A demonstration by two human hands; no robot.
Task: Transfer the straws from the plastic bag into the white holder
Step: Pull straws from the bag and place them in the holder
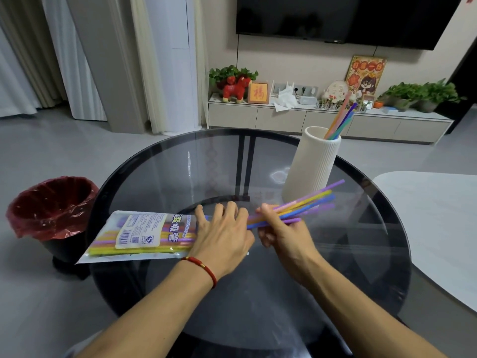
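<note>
My right hand (281, 229) grips a bundle of straws (307, 202) in purple, yellow, pink and blue, my fingers curled round their near ends. The bundle fans out to the right, raised slightly above the glass table (258, 293), its far tips reaching the foot of the white holder (312, 166). The near ends of the bundle lie at the mouth of the plastic bag (139, 235), and motion blur keeps me from saying whether they are fully out of it.

My left hand (224, 228) lies on the open right end of the bag, palm down and fingers fairly straight, pressing it against the table. The bag lies flat near the table's left rim, its label facing up; more straws in yellow, pink and purple show through it.

The white holder, a ribbed cylinder, stands upright on the far right part of the table. Several straws in the holder (340, 117) lean to the right out of its top: pink, orange, blue and green.

A red string bracelet (204, 268) circles my left wrist. On the floor to the left of the table stands a bin with a red liner (51, 205). Beyond the table, a low cabinet (322, 120) carries potted plants and ornaments beneath a wall-mounted television (348, 16).
</note>
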